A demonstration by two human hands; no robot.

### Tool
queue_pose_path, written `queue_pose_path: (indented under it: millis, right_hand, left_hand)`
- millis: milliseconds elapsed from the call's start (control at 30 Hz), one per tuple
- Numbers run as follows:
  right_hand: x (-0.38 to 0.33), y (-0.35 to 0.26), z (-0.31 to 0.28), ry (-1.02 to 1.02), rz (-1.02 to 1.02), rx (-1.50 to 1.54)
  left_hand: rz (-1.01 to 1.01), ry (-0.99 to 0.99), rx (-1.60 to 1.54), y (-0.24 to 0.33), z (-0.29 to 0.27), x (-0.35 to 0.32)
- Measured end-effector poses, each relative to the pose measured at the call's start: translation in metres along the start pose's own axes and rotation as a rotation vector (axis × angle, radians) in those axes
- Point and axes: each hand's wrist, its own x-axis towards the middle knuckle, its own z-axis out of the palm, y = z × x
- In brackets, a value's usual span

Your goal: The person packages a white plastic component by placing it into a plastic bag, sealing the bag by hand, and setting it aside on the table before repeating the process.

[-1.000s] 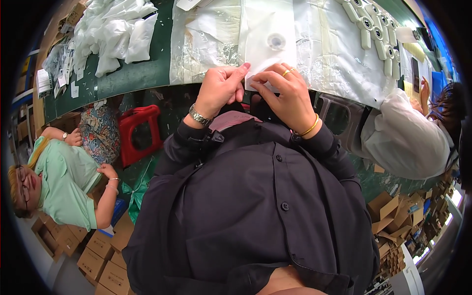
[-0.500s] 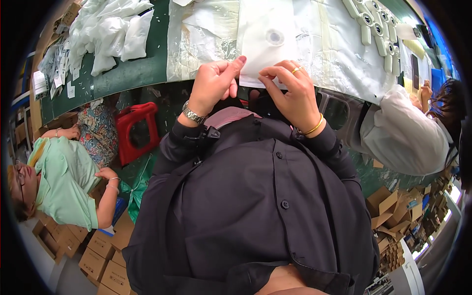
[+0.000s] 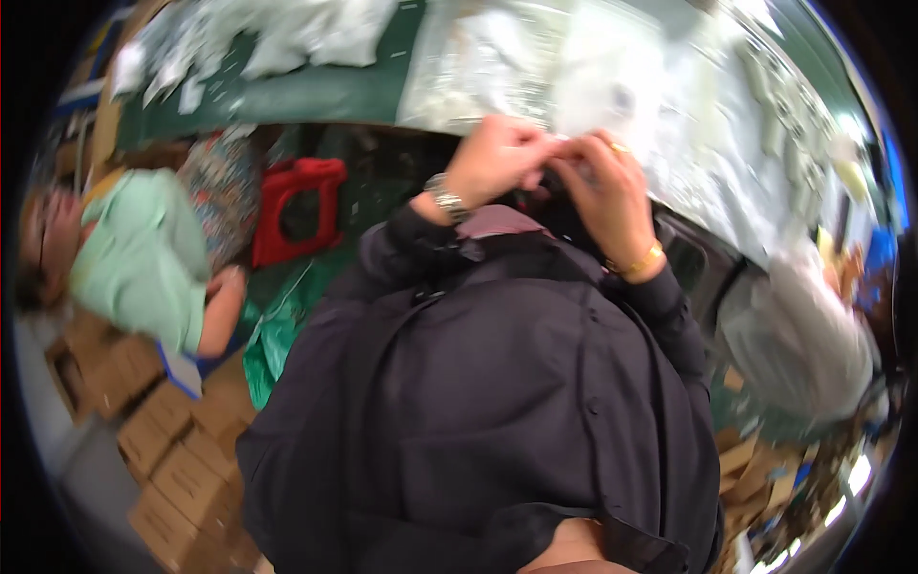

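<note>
The picture is blurred. My left hand [image 3: 497, 158], with a metal watch at the wrist, and my right hand [image 3: 604, 191], with a gold ring and bracelet, meet at the near edge of a green table [image 3: 316, 94]. Both pinch the lower edge of a white plastic bag [image 3: 612, 91] with a round grey part inside it. The bag lies flat on clear plastic sheets [image 3: 478, 67] spread over the table. My dark shirt fills the lower middle of the view.
A heap of white bags [image 3: 287, 38] lies at the table's far left. A red plastic stool [image 3: 296, 206] stands below the table. A person in a green top [image 3: 143, 258] sits at left by cardboard boxes [image 3: 163, 450]. Another person in white [image 3: 803, 335] works at right.
The view has swung, so the table edge and my hands sit lower and further right in the picture. My hands have drawn closer together on the bag's edge.
</note>
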Motion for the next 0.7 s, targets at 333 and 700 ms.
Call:
queue_pose_path:
  millis: [333,700]
  right_hand:
    - [-0.017,-0.034,0.004,-0.124,-0.211,-0.146]
    - [-0.048,-0.04,-0.032,0.201,0.196,0.813]
  left_hand:
    - [0.0,0.0,-0.072,-0.018,-0.008,-0.032]
    - [0.016,-0.002,-0.091,-0.01,-0.028,-0.044]
